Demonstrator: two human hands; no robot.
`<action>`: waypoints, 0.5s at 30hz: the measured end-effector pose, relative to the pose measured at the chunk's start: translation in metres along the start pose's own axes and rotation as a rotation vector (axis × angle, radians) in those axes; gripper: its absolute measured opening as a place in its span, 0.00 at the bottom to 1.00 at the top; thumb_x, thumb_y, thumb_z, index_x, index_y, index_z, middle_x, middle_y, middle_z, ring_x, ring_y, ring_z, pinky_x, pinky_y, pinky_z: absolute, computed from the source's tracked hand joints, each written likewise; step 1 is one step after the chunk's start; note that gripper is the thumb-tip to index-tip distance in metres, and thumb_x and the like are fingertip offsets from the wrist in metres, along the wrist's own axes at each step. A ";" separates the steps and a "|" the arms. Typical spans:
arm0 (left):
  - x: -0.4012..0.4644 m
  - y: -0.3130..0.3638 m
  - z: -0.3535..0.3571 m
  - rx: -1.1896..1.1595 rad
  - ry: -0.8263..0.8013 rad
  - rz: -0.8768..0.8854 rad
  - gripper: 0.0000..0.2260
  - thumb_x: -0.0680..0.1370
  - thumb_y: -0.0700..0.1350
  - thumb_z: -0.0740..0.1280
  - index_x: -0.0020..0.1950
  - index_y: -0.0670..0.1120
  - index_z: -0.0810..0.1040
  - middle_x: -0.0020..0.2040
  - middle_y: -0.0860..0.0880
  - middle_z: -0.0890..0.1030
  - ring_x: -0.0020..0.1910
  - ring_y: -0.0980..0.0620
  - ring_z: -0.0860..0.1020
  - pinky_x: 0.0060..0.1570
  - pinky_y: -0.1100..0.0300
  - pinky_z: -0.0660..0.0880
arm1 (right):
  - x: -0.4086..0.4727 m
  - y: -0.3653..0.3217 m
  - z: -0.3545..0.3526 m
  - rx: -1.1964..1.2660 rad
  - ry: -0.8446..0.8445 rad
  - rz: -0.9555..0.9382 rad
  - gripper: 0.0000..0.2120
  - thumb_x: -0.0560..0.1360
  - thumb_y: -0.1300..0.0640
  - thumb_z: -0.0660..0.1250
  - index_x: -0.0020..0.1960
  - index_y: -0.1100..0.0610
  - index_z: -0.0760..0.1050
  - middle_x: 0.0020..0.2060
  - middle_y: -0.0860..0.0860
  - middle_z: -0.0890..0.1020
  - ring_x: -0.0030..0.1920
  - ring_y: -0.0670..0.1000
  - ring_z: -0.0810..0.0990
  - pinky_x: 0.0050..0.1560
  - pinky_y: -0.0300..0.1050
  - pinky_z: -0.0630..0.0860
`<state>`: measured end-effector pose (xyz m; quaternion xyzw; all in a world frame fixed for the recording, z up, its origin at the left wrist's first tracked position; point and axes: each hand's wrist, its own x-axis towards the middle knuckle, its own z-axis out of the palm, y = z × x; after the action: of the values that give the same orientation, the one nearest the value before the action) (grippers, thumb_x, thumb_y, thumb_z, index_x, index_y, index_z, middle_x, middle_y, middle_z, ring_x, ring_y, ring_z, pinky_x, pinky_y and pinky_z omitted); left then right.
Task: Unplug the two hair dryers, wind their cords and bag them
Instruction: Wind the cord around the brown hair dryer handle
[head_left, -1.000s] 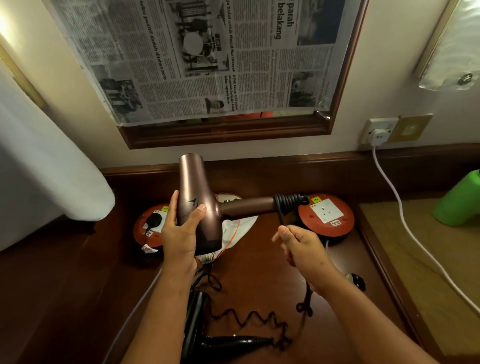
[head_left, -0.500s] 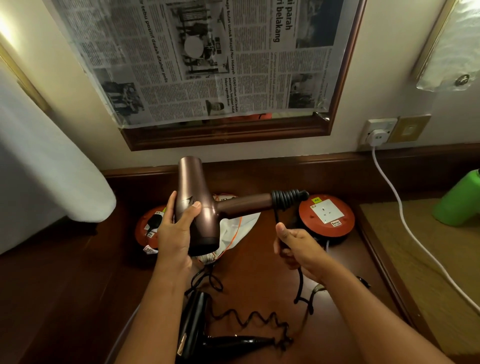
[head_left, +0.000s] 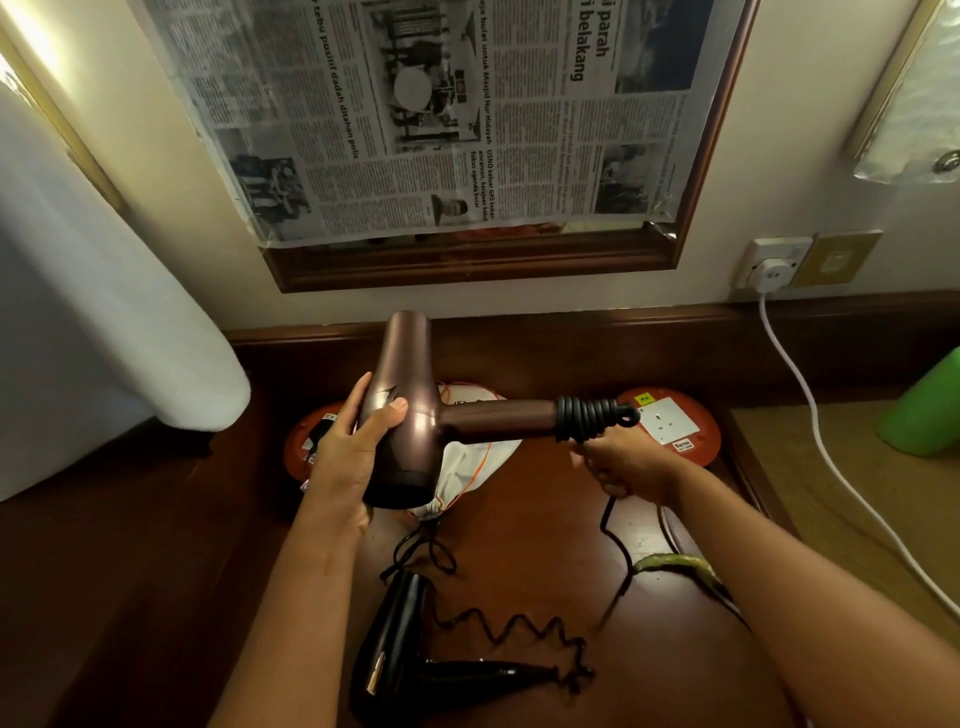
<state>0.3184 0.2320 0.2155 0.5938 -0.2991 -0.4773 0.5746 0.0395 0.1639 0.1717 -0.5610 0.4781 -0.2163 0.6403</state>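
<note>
- My left hand (head_left: 358, 452) holds the bronze hair dryer (head_left: 410, 415) by its barrel above the worktop (head_left: 545, 519), handle pointing right, thumb laid across the body.
- My right hand (head_left: 623, 462), just under the handle's end, has its fingers (head_left: 587, 457) curled round the black cord (head_left: 613, 525), which already makes several tight turns there.
- To wind well, I judge I should keep the cord taut, lay each turn beside the last, and hold the dryer steady.
- The loose cord trails down to the worktop; feeding it slowly should avoid kinks.
- The black hair dryer (head_left: 395, 654) lies on the worktop near me, its coiled cord (head_left: 519, 629) unwound.
- The white drawstring bag (head_left: 467, 457) lies behind the bronze dryer, between two round orange socket reels (head_left: 691, 436).
</note>
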 end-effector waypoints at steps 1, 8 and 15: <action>0.000 0.001 -0.002 0.008 -0.014 0.000 0.28 0.74 0.46 0.70 0.72 0.59 0.67 0.56 0.50 0.78 0.48 0.47 0.81 0.35 0.59 0.78 | -0.001 -0.003 -0.003 -0.029 0.007 -0.033 0.07 0.77 0.60 0.64 0.40 0.58 0.73 0.26 0.49 0.69 0.25 0.46 0.65 0.25 0.39 0.63; -0.001 0.001 -0.012 0.062 -0.104 -0.015 0.32 0.69 0.49 0.73 0.72 0.60 0.68 0.56 0.52 0.78 0.49 0.49 0.82 0.37 0.60 0.79 | 0.009 -0.040 -0.022 -0.380 -0.046 -0.064 0.05 0.76 0.63 0.66 0.47 0.63 0.80 0.38 0.59 0.81 0.36 0.50 0.79 0.38 0.41 0.76; -0.001 -0.003 -0.024 0.085 -0.135 -0.012 0.43 0.58 0.58 0.76 0.72 0.62 0.66 0.61 0.50 0.76 0.54 0.46 0.81 0.51 0.50 0.79 | 0.010 -0.070 -0.022 -0.728 0.025 -0.254 0.05 0.76 0.55 0.68 0.44 0.53 0.82 0.39 0.48 0.82 0.41 0.45 0.79 0.44 0.38 0.73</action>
<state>0.3393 0.2432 0.2103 0.5860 -0.3535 -0.5064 0.5246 0.0436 0.1253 0.2349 -0.8037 0.4579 -0.1168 0.3615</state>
